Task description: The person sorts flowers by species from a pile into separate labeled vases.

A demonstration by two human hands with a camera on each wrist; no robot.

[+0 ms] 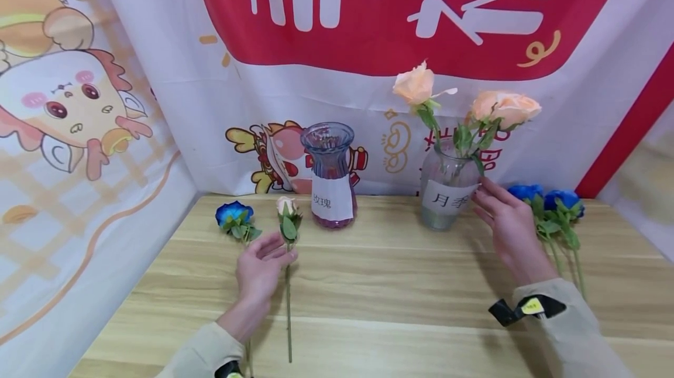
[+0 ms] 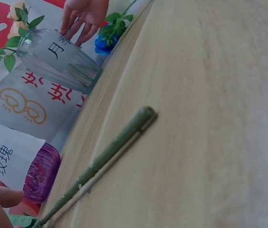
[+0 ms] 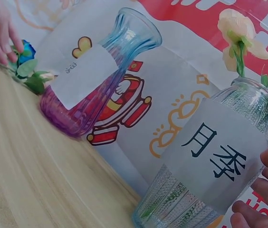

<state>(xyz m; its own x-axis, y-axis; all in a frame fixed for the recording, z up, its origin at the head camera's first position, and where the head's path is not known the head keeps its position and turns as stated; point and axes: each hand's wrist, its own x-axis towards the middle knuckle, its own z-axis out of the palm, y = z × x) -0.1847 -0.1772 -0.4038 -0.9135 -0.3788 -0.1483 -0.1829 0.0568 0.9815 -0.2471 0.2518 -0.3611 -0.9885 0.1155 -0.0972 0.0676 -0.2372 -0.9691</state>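
A cream rose (image 1: pixel 286 209) lies on the wooden table (image 1: pixel 400 284) with its long stem (image 2: pixel 110 156) running toward me. My left hand (image 1: pixel 274 249) hovers open just left of that stem, fingers relaxed, holding nothing. A blue rose (image 1: pixel 234 214) lies to its left. My right hand (image 1: pixel 487 196) has its straight fingers against the side of a clear glass vase (image 1: pixel 444 191) with a white label. The vase holds two peach roses (image 1: pixel 416 85) (image 1: pixel 505 107). In the right wrist view my right fingertips (image 3: pixel 267 190) sit beside the clear vase (image 3: pixel 210 180).
A purple-tinted labelled vase (image 1: pixel 330 176) stands empty between my hands, near the back wall. Two blue roses (image 1: pixel 547 199) lie on the table right of my right hand. A printed banner (image 1: pixel 368 15) hangs behind the table, and cloth covers the left wall.
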